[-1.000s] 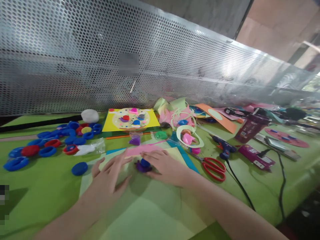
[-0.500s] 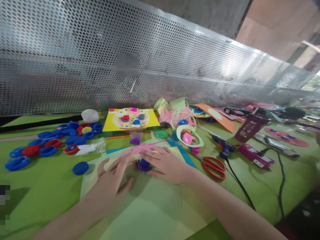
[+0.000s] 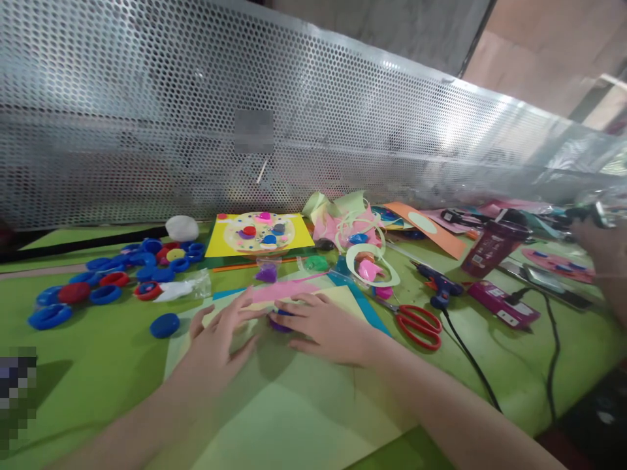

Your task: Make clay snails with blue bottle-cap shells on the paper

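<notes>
My left hand (image 3: 223, 336) rests on a pale green paper sheet (image 3: 274, 418), its fingers spread and the thumb apart, with nothing seen in its grasp. Its fingertips reach toward a blue bottle cap (image 3: 281, 320) with purple clay at its base. My right hand (image 3: 328, 326) lies over that cap, fingers stretched out and covering most of it; the thumb is at the near side. How firmly the fingers press is not visible. Just beyond the fingertips lies a piece of pink paper (image 3: 289, 288). Teal paper (image 3: 375, 316) shows from under the sheets.
Several blue and red bottle caps (image 3: 105, 294) lie at left, one blue cap (image 3: 164, 325) closer. A decorated yellow card (image 3: 210, 245) stands behind. Red-handled scissors (image 3: 418, 326), a glue gun (image 3: 439, 285), a pink power strip (image 3: 504, 305) and a cup (image 3: 492, 248) are at right, near another person's hand (image 3: 600, 238).
My right fingers have come down over the cap, hiding more of it and its purple clay. My left hand has barely shifted. Another person's hand has appeared at the right edge.
</notes>
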`<act>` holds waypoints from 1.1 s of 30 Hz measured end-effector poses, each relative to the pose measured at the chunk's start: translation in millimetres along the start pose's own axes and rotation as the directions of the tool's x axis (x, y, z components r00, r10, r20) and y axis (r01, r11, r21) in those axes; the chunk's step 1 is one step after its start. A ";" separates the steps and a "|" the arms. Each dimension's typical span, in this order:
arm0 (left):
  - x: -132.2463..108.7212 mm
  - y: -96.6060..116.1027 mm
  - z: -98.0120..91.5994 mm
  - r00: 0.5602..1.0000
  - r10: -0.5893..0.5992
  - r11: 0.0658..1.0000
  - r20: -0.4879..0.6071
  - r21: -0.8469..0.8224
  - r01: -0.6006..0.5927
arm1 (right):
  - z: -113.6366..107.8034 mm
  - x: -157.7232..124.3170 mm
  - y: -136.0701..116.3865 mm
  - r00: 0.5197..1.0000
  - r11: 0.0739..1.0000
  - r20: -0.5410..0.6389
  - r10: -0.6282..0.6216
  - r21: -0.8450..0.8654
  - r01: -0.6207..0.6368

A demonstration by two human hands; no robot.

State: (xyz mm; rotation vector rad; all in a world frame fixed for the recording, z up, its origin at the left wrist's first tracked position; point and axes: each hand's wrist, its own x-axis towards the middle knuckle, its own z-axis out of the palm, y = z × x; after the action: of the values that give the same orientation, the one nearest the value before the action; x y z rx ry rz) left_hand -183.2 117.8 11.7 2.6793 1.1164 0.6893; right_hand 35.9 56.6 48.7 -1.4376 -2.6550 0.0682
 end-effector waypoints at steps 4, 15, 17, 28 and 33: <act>3.8 -0.1 -6.6 0.995 -0.089 0.995 -0.039 -0.038 0.088 | 0.9 -1.0 -1.3 1.000 1.000 -0.017 0.013 0.003 -0.013; 5.9 11.1 -22.4 0.970 -0.186 0.982 -0.154 0.003 0.189 | 0.0 -2.1 -4.1 0.999 0.998 -0.024 0.047 0.050 -0.046; 5.6 13.1 -28.0 0.963 -0.201 0.978 -0.179 0.023 0.208 | -1.7 -2.5 -4.2 0.997 0.995 -0.033 0.077 0.063 -0.074; 13.7 -4.8 -54.0 0.903 -0.268 0.938 -0.336 0.125 0.324 | -9.5 -2.7 -1.7 0.980 0.969 -0.019 0.198 0.154 -0.193; 14.5 -14.5 -53.5 0.891 -0.269 0.926 -0.365 0.157 0.344 | -11.2 -3.9 1.1 0.970 0.957 -0.036 0.240 0.176 -0.230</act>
State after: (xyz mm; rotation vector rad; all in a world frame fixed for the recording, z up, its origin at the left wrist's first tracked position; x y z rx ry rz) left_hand -208.7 136.7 59.4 2.5137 1.7559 1.0448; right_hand 40.4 53.8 59.4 -1.6611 -2.3559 0.2654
